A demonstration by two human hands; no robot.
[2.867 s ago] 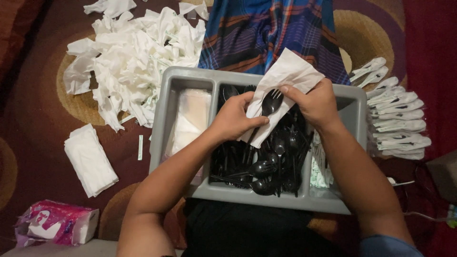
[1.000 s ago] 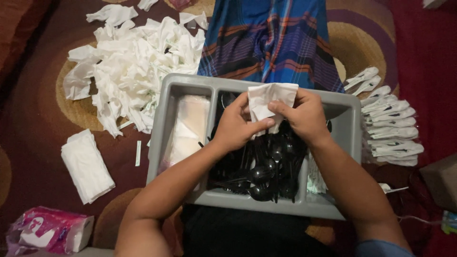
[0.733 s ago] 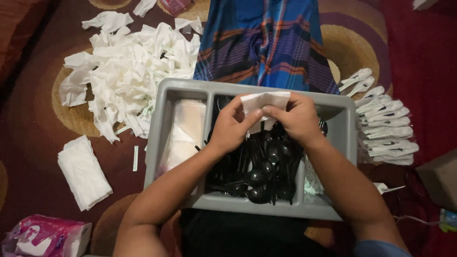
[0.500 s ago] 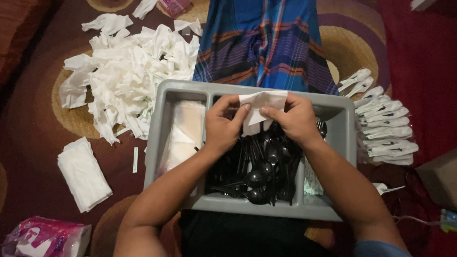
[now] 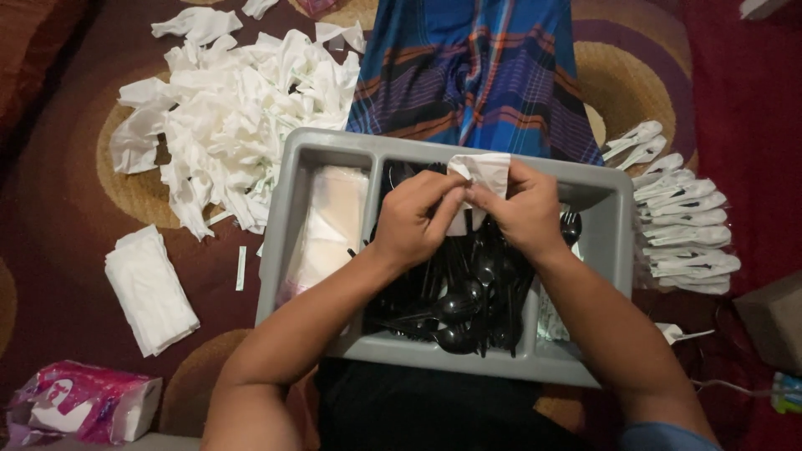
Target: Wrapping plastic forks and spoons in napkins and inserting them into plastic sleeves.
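Note:
My left hand [image 5: 415, 215] and my right hand [image 5: 524, 207] meet over a grey divided tray [image 5: 288, 242] on my lap. Both grip a white paper napkin [image 5: 484, 169] that is rolled tightly around black plastic cutlery; only a dark handle shows below it. Under my hands the tray's middle compartment holds several loose black plastic spoons and forks [image 5: 462, 301]. The left compartment holds a stack of clear plastic sleeves [image 5: 330, 221].
A heap of crumpled white wrappers [image 5: 242, 117] lies on the patterned rug at upper left. A folded napkin stack [image 5: 150, 288] and a pink tissue pack [image 5: 79, 401] lie left. Several wrapped cutlery bundles [image 5: 681, 221] are piled right. Blue striped cloth [image 5: 476, 67] lies ahead.
The napkin was spread open around a fork; my hands have since folded and rolled it into a tight bundle, drawing closer together above the tray.

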